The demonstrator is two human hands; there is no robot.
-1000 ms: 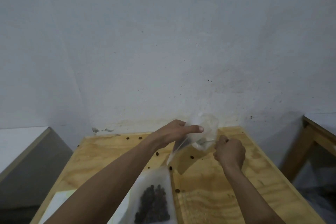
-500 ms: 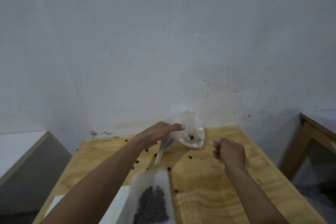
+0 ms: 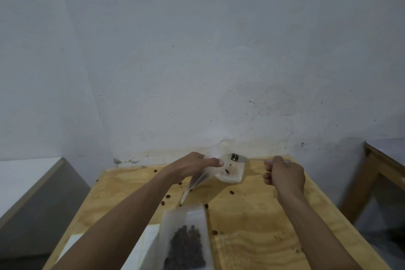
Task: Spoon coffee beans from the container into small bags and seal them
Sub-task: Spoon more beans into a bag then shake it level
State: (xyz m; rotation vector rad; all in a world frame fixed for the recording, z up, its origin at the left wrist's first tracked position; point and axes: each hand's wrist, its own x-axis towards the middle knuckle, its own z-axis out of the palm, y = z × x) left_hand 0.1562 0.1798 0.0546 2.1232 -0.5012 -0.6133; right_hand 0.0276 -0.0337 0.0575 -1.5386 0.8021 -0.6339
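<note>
Your left hand (image 3: 192, 165) pinches the small bag (image 3: 221, 171) open; your right hand (image 3: 285, 176) is fisted round the spoon (image 3: 237, 157), w/ two beans at the bag's mouth. One filled bag (image 3: 186, 241) lies nearer you (seal unclear). This bag's barely started; filling and sealing are left.

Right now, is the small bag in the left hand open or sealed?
Open. The left hand holds the bag with its mouth spread, and the spoon carries beans into it.

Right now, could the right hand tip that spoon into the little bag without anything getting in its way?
Probably yes. The spoon already sits at the small bag's open mouth, which the left hand holds open; nothing lies between them.
</note>
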